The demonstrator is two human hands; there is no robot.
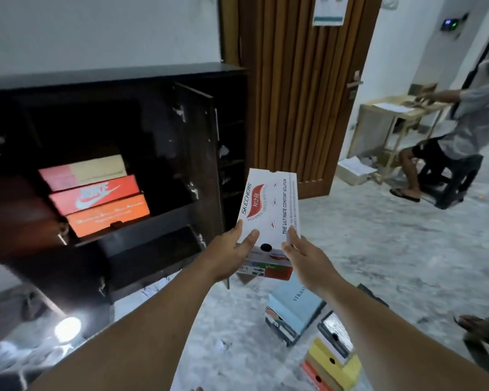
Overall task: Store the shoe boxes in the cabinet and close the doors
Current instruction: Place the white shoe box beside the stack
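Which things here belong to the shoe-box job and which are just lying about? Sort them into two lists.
Job:
white Skechers box, gripped by left hand and right hand
cabinet with open door
three stacked boxes inside
light blue box, yellow box on floor

Lying about:
wooden room door
small table
seated person

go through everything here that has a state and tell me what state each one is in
white Skechers box: lid shut, held in the air
left hand: grips the box's near left corner
right hand: grips its near right corner
cabinet door: open
Nike box: shelved, stacked between two others
wooden door: shut
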